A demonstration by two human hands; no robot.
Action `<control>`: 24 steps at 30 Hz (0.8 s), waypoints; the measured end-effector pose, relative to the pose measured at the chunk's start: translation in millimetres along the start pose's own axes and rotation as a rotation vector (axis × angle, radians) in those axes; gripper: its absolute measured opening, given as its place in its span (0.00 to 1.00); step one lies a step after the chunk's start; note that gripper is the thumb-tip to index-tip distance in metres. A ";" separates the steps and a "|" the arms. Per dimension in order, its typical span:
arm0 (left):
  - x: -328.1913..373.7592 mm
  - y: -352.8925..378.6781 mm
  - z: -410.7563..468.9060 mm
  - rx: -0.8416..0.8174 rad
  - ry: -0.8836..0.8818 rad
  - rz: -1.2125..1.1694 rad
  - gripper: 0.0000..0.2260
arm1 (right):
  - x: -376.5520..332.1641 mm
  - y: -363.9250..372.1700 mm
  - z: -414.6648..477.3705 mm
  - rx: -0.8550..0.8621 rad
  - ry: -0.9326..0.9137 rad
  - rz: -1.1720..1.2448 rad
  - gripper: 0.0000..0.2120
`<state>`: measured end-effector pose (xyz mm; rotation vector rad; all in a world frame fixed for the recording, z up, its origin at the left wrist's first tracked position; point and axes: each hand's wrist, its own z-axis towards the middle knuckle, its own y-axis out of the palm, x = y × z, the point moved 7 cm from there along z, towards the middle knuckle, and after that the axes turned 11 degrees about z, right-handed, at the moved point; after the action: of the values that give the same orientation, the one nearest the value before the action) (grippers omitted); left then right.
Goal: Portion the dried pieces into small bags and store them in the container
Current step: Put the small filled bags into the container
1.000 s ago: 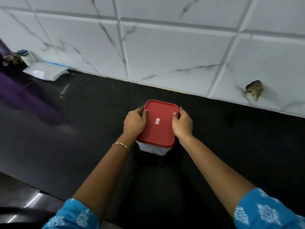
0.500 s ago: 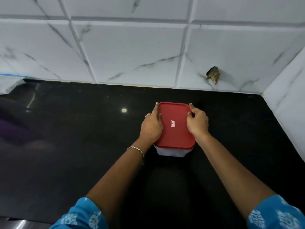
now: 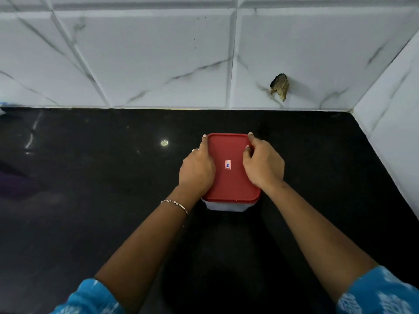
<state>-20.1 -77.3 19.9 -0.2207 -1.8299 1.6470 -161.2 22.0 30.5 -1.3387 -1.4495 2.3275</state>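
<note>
Gripping one container [image 3: 226, 206] from both sides: left hand [image 3: 196, 169] clamped on left edge of its one red lid [image 3: 229, 184], right hand [image 3: 264, 165] clamped on right edge, fingertips curling over far corners. Sitting between the two hands on one black countertop [image 3: 90, 200], lid closed. Showing one sticker [image 3: 227, 165] mid-lid, one bracelet [image 3: 174, 203] behind left grip, two blue sleeves nearest camera.

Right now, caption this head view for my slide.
Both hands, left and right, grip the red-lidded container on the black counter.
</note>
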 end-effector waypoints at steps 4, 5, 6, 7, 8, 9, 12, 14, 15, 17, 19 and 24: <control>3.9 0.6 4.9 -0.021 0.005 0.139 0.24 | -6.0 -0.2 -0.2 0.021 -0.039 -0.090 0.22; 6.3 -0.4 5.9 -0.027 0.013 0.198 0.23 | -7.6 -1.7 0.6 0.023 -0.060 -0.116 0.21; 9.8 -1.9 7.7 -0.023 0.034 0.263 0.22 | -10.0 -5.0 3.4 0.030 -0.085 -0.134 0.19; 13.6 -2.0 9.5 -0.014 0.058 0.327 0.20 | -12.0 -8.4 8.9 0.035 -0.106 -0.145 0.17; 17.8 -1.3 11.6 -0.007 0.075 0.377 0.19 | -12.8 -10.8 18.1 0.029 -0.118 -0.154 0.14; 21.7 -0.1 14.6 0.002 0.090 0.411 0.19 | -12.5 -10.4 29.4 0.003 -0.114 -0.169 0.14; 33.3 -0.1 32.7 0.033 0.136 0.431 0.20 | -5.6 12.2 60.7 -0.199 -0.006 -0.200 0.20; 37.5 -2.0 55.2 0.039 0.127 0.383 0.19 | -1.3 29.7 72.9 -0.295 0.091 -0.158 0.25; 37.2 0.4 68.5 0.007 0.112 0.351 0.18 | -0.5 35.3 77.2 -0.311 0.118 -0.139 0.26; 36.5 12.4 91.4 -0.115 0.129 0.306 0.20 | -0.6 42.5 83.5 -0.329 0.149 -0.112 0.26; 34.8 24.2 104.4 -0.232 0.141 0.264 0.21 | -0.2 47.7 86.3 -0.350 0.160 -0.065 0.24; 43.0 31.6 107.1 -0.291 0.300 0.302 0.14 | 1.3 53.6 88.1 -0.365 0.129 0.018 0.22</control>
<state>-123.1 -136.6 6.4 -0.8604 -1.8577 1.4347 -206.0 -66.9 3.3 -1.5555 -1.8900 2.0064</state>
